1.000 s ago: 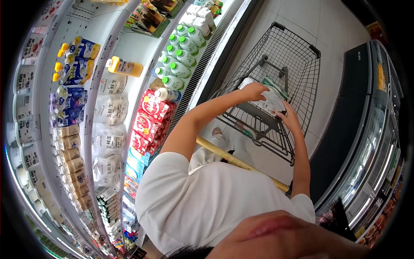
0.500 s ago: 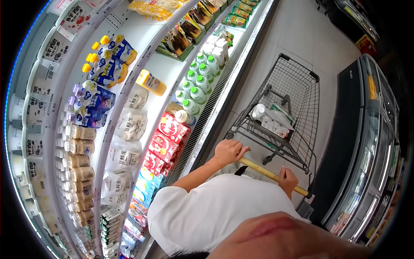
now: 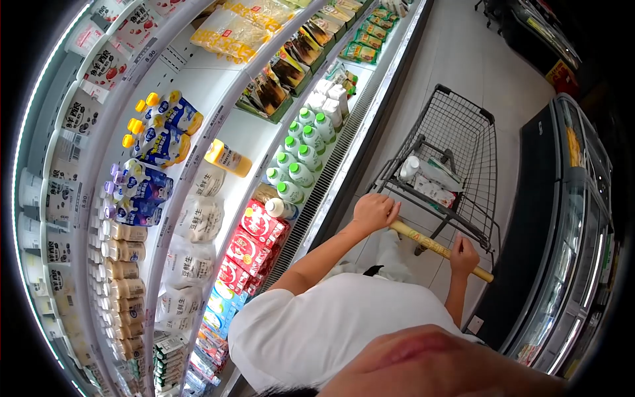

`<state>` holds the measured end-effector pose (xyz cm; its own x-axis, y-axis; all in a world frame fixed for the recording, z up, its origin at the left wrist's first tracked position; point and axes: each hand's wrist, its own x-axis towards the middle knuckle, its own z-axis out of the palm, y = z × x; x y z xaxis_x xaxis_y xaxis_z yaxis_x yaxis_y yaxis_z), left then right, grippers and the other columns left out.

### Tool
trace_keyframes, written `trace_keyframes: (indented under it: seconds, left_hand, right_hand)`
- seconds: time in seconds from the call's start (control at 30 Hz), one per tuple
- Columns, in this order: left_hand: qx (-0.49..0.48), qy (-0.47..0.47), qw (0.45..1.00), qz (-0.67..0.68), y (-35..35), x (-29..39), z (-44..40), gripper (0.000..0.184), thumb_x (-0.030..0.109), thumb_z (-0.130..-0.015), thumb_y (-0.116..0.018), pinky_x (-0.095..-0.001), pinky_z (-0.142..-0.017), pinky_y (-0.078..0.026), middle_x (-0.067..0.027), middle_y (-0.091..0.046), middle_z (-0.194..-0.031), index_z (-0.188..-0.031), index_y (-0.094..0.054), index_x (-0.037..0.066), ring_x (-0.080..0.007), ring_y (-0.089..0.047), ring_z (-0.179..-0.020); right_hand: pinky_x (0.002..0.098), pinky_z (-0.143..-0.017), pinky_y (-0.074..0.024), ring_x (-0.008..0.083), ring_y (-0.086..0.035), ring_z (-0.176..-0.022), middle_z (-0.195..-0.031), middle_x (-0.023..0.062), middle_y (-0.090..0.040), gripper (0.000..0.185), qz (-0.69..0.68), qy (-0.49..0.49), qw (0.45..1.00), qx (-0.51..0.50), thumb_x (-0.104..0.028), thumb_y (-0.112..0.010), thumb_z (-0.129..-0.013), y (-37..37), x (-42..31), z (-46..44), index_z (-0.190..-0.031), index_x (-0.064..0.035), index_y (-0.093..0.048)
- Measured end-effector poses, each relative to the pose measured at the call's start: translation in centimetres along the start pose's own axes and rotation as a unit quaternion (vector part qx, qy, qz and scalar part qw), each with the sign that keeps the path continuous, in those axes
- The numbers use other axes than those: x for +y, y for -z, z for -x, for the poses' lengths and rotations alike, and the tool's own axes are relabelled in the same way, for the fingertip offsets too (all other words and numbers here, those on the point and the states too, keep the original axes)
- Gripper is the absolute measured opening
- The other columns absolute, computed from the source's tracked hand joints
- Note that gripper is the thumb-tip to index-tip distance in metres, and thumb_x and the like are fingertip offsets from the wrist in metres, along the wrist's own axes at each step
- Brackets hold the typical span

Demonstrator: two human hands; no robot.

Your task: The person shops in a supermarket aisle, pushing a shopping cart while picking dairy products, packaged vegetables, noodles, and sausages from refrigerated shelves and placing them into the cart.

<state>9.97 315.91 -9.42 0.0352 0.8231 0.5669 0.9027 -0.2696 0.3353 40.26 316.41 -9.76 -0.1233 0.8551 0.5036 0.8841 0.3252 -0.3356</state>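
Observation:
My left hand (image 3: 377,212) is wrapped round the left end of a yellow shopping cart handle (image 3: 430,246). Further along the same bar, my right hand (image 3: 464,256) is closed on it with the thumb raised. Ahead of both hands stretches the dark wire shopping cart (image 3: 473,149). Inside it, near the handle end, lie a white bottle (image 3: 410,168) and a white printed package (image 3: 434,193) in clear wrap, partly hidden by the cart frame.
To the left runs a refrigerated shelf with green-capped bottles (image 3: 307,157), red cartons (image 3: 254,235), a yellow bottle (image 3: 227,157) and bagged goods (image 3: 198,218). A dark glass-fronted freezer (image 3: 529,225) stands close on the right. Tiled floor (image 3: 456,46) continues ahead.
The shelf goods have slid down and back in view as the cart and I move forward along the aisle. Both hands keep hold of the handle, now slightly higher and further right in view.

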Motion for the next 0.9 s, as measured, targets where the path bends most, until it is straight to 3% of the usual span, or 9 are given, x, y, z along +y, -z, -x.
trace_keyframes:
  seconds: [0.3,0.53,0.73,0.77,0.9]
  left_hand:
    - [-0.052,0.037,0.998,-0.008,-9.9,-4.0,-14.8,0.036,0.026,-0.087,-0.059,-0.0389,-0.055,-0.045,-0.0065,-0.058,-0.054,-0.055,-0.058,0.009,-0.0260,-0.058,-0.055]
    - [-0.020,0.041,0.999,-0.006,-17.1,-6.8,-25.1,0.035,0.025,-0.087,-0.058,-0.0393,-0.055,-0.046,-0.0067,-0.059,-0.054,-0.056,-0.061,0.009,-0.0268,-0.059,-0.055]
    - [-0.046,0.019,0.999,-0.018,-22.3,-9.6,-31.9,0.035,0.029,-0.088,-0.055,-0.0399,-0.063,-0.046,-0.0058,-0.062,-0.061,-0.060,-0.063,0.009,-0.0261,-0.060,-0.063]
    - [-0.045,0.008,0.999,-0.019,-23.0,-10.0,-32.8,0.035,0.029,-0.089,-0.054,-0.0400,-0.065,-0.045,-0.0053,-0.063,-0.064,-0.062,-0.064,0.009,-0.0259,-0.060,-0.066]
    - [-0.058,-0.004,0.998,-0.013,-25.3,-11.2,-36.3,0.033,0.030,-0.091,-0.052,-0.0399,-0.070,-0.044,-0.0036,-0.064,-0.068,-0.066,-0.063,0.011,-0.0251,-0.059,-0.072]
  right_hand:
    - [0.0341,-0.042,-0.0353,0.0244,-0.049,-0.042,-0.052,0.0069,-0.053,0.038,-0.021,0.024,0.999,0.014,-0.025,-0.065,-0.091,-6.9,7.0,-15.1,-0.060,-0.0071,-0.055]
    - [0.0356,-0.042,-0.0358,0.0226,-0.049,-0.041,-0.050,0.0045,-0.052,0.045,0.023,0.031,0.999,-0.017,-0.035,-0.061,-0.094,-12.2,12.4,-26.4,-0.058,-0.0079,-0.055]
    - [0.0374,-0.046,-0.0428,0.0280,-0.058,-0.048,-0.057,0.0092,-0.062,0.046,0.043,0.012,0.999,-0.022,-0.040,-0.055,-0.096,-16.4,16.1,-34.6,-0.066,-0.0069,-0.065]
    - [0.0383,-0.047,-0.0443,0.0295,-0.060,-0.051,-0.060,0.0103,-0.064,0.048,0.060,-0.016,0.996,-0.061,-0.043,-0.052,-0.097,-16.8,16.6,-35.9,-0.069,-0.0070,-0.067]
    - [0.0398,-0.047,-0.0436,0.0305,-0.060,-0.051,-0.060,0.0115,-0.063,0.050,0.048,-0.027,0.998,-0.043,-0.045,-0.048,-0.097,-19.6,18.7,-40.0,-0.072,-0.0073,-0.069]
